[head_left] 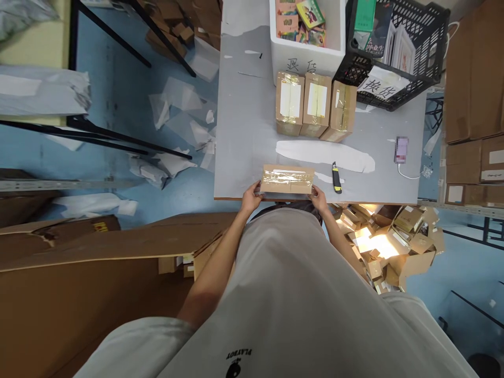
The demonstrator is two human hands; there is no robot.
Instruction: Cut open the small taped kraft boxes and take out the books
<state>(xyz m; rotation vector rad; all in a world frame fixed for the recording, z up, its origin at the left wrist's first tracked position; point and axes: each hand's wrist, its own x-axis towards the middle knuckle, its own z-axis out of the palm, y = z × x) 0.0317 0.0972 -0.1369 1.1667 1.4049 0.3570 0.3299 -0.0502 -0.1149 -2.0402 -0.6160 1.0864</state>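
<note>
A small taped cardboard box point(286, 179) lies at the near edge of the grey table point(244, 131), right in front of me. My left hand point(251, 197) grips its left end and my right hand point(318, 198) grips its right end, fingers curled around the sides. A black and yellow utility knife point(336, 178) lies just right of the box. Three more taped boxes point(313, 105) stand in a row farther back.
A white foam bin point(305, 31) with colourful packs and a black crate point(394, 47) of books stand at the back. A phone point(400, 149) on a cable lies right. Cardboard scraps point(389, 247) pile on the floor right; large cardboard sheets point(98, 273) lie left.
</note>
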